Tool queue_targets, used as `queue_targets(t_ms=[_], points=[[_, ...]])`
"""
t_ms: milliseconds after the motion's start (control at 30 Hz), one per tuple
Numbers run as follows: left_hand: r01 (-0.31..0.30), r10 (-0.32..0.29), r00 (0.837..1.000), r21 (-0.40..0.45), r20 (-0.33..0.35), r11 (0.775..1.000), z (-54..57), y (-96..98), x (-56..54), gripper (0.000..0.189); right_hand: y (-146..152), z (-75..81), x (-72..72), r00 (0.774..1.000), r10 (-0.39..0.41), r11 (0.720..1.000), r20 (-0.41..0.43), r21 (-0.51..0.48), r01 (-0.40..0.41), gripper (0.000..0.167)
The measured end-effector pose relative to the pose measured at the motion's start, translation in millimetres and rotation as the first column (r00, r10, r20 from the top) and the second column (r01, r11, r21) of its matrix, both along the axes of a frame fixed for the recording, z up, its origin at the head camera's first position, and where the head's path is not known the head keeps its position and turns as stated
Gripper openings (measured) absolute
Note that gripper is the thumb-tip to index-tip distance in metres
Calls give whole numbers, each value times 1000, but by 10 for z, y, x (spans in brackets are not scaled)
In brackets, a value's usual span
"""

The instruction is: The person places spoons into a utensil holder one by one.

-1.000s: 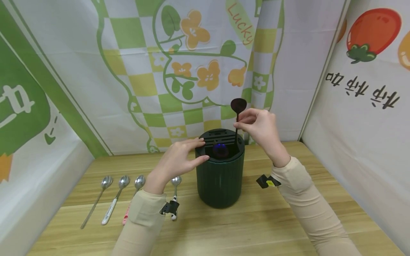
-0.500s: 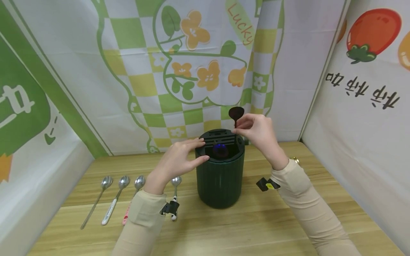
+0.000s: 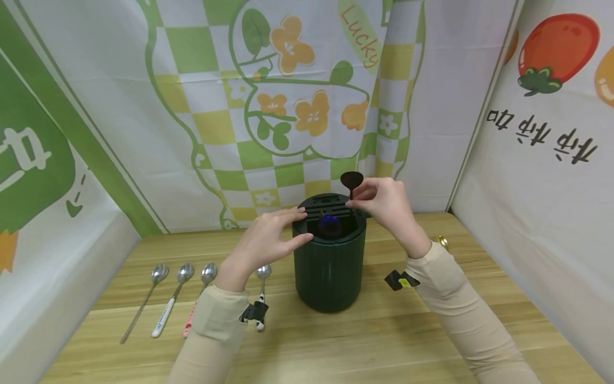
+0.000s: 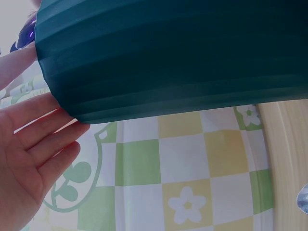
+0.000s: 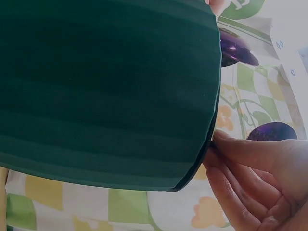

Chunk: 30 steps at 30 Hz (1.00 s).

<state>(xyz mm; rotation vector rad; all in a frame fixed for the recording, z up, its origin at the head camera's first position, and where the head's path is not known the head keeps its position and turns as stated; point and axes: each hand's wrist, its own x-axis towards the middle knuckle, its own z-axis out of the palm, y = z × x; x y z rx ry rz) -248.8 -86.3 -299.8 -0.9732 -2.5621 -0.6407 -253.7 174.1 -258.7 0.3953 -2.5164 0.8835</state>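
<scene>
A dark green ribbed utensil holder with a black slotted top stands upright on the table. My right hand pinches a dark spoon by its handle. The spoon's bowl points up, and its lower handle is down in the holder's right side, out of sight. My left hand rests on the holder's left rim with fingers extended and thumb at the front. In the top opening sits a dark shiny rounded piece with blue glints; in the right wrist view a purple glossy head sticks out past the rim.
Left of the holder several spoons lie in a row: a plain steel spoon, a white-handled spoon, a pink-handled spoon and a spotted-handled spoon, partly covered by my left arm. A gold piece shows beyond my right sleeve.
My right hand has moved down with the dark spoon, so more of its handle is inside the holder. A gold piece has come into view past the right sleeve. My left hand stays put.
</scene>
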Motion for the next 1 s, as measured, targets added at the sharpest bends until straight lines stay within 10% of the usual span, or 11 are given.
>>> queue_targets(t_ms=[1000], points=[[9, -9, 1000, 15, -9, 1000, -23, -2, -5, 53, 770, -192, 68, 981, -75, 997, 181, -1, 76, 25]])
